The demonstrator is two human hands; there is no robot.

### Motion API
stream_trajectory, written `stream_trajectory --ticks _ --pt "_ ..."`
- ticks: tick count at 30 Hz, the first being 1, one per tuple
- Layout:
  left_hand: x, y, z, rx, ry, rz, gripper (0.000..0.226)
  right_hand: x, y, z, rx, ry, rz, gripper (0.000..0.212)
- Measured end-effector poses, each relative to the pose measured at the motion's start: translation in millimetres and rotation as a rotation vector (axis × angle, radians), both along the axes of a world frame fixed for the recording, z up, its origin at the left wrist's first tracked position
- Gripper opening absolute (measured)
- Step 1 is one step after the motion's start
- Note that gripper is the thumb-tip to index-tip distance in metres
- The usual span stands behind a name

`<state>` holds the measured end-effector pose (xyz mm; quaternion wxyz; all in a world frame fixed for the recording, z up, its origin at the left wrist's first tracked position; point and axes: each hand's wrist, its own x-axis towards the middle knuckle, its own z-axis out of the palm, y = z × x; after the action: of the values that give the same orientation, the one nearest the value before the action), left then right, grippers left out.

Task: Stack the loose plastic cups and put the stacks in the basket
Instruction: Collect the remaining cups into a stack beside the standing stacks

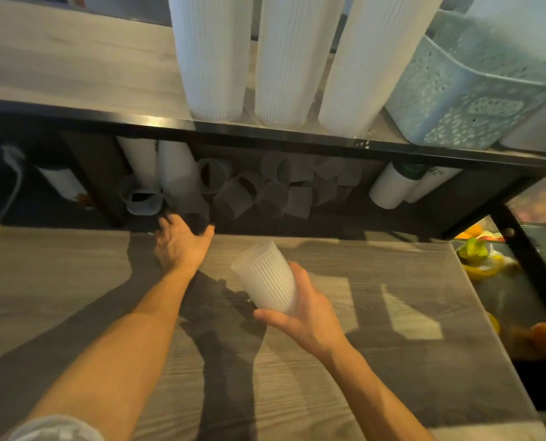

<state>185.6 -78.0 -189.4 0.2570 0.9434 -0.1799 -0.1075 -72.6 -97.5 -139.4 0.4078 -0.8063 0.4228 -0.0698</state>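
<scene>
My right hand (pixel 306 313) grips a short stack of ribbed translucent plastic cups (pixel 265 275), tilted with the mouth up and to the left, above the wooden counter (pixel 392 361). My left hand (pixel 179 241) reaches forward under the shelf, fingers curled around a dark-looking cup (pixel 197 218) at the near edge of the pile. Several loose cups (pixel 265 192) lie on their sides in the shadow under the shelf. A pale blue perforated basket (pixel 462 100) stands on the upper shelf at the right.
Three tall white cup stacks (pixel 284 58) stand on the upper shelf beside the basket. More white stacks (pixel 170 173) lean under the shelf, and two rolls (pixel 402 186) lie at the right. A black shelf edge (pixel 265 128) overhangs the pile. Fruit (pixel 478 256) sits in a case at the right.
</scene>
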Motion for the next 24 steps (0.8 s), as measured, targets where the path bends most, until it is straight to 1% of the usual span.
stream_trajectory --ticks 3,5,8,11,13,14,16,18,20,22,24 --pt "0 10 -1 -0.166 0.083 0.003 0.082 0 -1 0 -0.003 -0.001 0.014 0.089" --pt "-4 23 2 -0.289 0.158 -0.015 0.085 0 -1 0 0.004 -0.016 0.006 0.091" --pt "-18 50 12 -0.421 0.216 -0.063 0.09 -2 -2 2 0.018 -0.022 0.006 0.092" --pt "-37 78 26 -0.574 0.239 -0.079 0.077 -9 -3 4 0.023 -0.037 0.02 0.091" --pt "-47 94 36 -0.664 0.284 -0.098 0.067 -14 -5 6 0.02 -0.043 0.039 0.09" --pt "-50 101 39 -0.703 0.308 -0.117 0.066 -16 -5 7 0.015 -0.042 0.053 0.088" --pt "-55 109 50 -0.761 0.359 -0.163 0.069 -19 -6 9 0.004 -0.029 0.096 0.086" --pt "-61 110 62 -0.831 0.413 -0.2 0.066 -21 -6 11 -0.008 -0.013 0.148 0.087" --pt "-71 107 77 -0.903 0.427 -0.26 0.06 -21 -6 13 -0.02 -0.001 0.193 0.09" --pt "-80 103 89 -0.926 0.418 -0.334 0.057 -22 -5 16 -0.027 -0.01 0.225 0.093" --pt "-84 100 96 -0.917 0.427 -0.384 0.06 -23 -4 17 -0.029 -0.026 0.24 0.095"
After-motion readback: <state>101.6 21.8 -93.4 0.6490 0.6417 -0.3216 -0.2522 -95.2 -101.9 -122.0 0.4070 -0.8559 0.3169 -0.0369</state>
